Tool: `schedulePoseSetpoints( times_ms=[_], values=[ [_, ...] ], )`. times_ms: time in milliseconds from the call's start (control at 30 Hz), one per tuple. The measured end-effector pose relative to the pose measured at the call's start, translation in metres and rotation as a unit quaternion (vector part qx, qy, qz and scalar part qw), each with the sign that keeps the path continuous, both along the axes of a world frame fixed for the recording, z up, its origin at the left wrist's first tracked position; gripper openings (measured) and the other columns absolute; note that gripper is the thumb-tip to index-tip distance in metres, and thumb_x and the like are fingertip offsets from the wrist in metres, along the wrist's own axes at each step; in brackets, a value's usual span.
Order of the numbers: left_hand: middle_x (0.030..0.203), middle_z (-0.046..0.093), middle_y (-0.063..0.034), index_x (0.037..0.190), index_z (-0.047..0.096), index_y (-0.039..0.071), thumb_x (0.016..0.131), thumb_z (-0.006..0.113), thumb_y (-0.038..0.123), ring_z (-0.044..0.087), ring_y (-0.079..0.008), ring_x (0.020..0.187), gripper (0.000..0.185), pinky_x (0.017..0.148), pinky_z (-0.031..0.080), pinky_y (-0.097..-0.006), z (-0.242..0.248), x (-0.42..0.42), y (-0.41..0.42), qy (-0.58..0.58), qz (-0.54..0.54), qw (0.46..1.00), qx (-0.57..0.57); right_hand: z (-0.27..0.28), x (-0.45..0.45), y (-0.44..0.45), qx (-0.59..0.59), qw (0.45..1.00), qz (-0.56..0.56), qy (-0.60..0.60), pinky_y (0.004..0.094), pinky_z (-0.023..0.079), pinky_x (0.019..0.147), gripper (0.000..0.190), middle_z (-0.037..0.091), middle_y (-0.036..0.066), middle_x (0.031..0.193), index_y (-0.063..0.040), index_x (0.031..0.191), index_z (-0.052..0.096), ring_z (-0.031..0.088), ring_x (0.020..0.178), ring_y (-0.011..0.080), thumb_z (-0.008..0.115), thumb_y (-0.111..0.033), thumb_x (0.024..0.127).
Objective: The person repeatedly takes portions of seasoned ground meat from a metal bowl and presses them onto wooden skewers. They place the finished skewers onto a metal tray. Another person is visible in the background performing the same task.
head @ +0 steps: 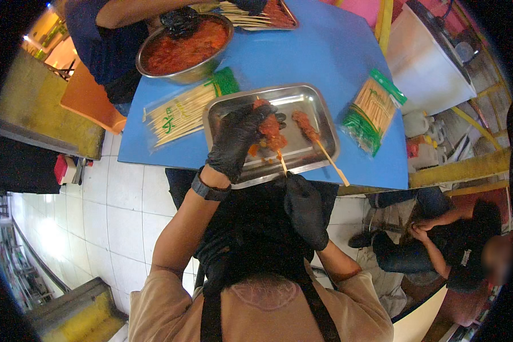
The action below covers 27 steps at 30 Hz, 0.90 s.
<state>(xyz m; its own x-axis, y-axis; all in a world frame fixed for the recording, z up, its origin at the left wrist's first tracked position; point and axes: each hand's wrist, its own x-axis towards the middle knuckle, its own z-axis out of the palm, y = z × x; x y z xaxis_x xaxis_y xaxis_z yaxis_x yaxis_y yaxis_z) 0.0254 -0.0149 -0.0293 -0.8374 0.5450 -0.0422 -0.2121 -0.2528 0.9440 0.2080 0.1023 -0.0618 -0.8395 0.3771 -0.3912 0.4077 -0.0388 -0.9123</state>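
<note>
My left hand (237,139), in a black glove, has its fingers around the red marinated meat on a bamboo skewer (273,134). The bare lower end of that stick is pinched by my gloved right hand (305,209), just past the near rim of a steel tray (297,160). Another meat skewer (306,126) lies in the tray to the right, its flat handle reaching over the near rim. Small bits of meat or marinade dot the tray floor below my left hand. My left fingers partly cover the meat I hold.
On the blue table (278,55), a clear pack of bamboo skewers (188,111) lies left and another pack (374,111) right. A co-worker's gloved hand (179,21) is in a steel bowl of red meat (184,49). A second tray (265,17) holds several skewers. Someone sits lower right.
</note>
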Motion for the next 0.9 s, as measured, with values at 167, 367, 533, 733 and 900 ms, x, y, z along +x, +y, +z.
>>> schedulePoseSetpoints(
  times_ms=[167,367,533,733,900],
  values=[
    [0.103,0.071,-0.0085,0.116,0.066,0.0,0.101,0.061,0.025,0.07,-0.0198,0.092,0.03,0.081,0.056,-0.0315,-0.004,-0.001,0.0,0.004,0.006,1.0,-0.014,-0.001,-0.001,-0.002,-0.044,0.999,-0.023,-0.004,0.0243,0.035,0.051,0.024,0.048,-0.003,0.064,-0.003,0.114,0.064,0.042,0.055,0.0065,0.049,-0.021,0.107],
    [0.1,0.072,-0.008,0.109,0.068,0.003,0.101,0.06,0.026,0.07,-0.0188,0.09,0.026,0.077,0.056,-0.0311,-0.006,-0.014,0.001,-0.162,-0.086,0.966,0.181,-0.002,-0.002,-0.001,-0.011,1.0,-0.005,-0.002,0.0251,0.036,0.051,0.024,0.048,-0.003,0.064,-0.003,0.11,0.063,0.042,0.055,0.0064,0.047,-0.022,0.108],
    [0.097,0.073,-0.0072,0.104,0.072,0.004,0.099,0.062,0.024,0.07,-0.0172,0.087,0.023,0.077,0.056,-0.0314,-0.002,-0.005,0.003,0.058,0.047,0.997,-0.034,0.001,-0.001,0.002,0.006,1.0,0.014,-0.01,0.0257,0.036,0.051,0.024,0.048,-0.002,0.064,-0.003,0.105,0.062,0.042,0.055,0.0068,0.047,-0.021,0.108],
    [0.099,0.073,-0.0076,0.108,0.072,0.002,0.098,0.063,0.021,0.07,-0.0167,0.09,0.023,0.081,0.056,-0.0307,-0.005,-0.008,0.002,0.071,0.037,0.996,-0.028,0.003,-0.001,-0.008,0.039,0.999,-0.015,0.003,0.0257,0.037,0.052,0.024,0.048,-0.001,0.064,-0.001,0.11,0.062,0.043,0.056,0.0073,0.047,-0.02,0.107],
    [0.106,0.072,-0.0084,0.111,0.071,0.002,0.098,0.063,0.024,0.07,-0.0169,0.094,0.028,0.087,0.054,-0.032,-0.016,-0.011,0.001,0.064,0.029,0.997,-0.022,0.002,-0.001,-0.006,0.047,0.999,-0.011,0.02,0.026,0.036,0.052,0.028,0.047,-0.002,0.064,0.0,0.119,0.062,0.041,0.055,0.0077,0.047,-0.02,0.108]
  ],
)
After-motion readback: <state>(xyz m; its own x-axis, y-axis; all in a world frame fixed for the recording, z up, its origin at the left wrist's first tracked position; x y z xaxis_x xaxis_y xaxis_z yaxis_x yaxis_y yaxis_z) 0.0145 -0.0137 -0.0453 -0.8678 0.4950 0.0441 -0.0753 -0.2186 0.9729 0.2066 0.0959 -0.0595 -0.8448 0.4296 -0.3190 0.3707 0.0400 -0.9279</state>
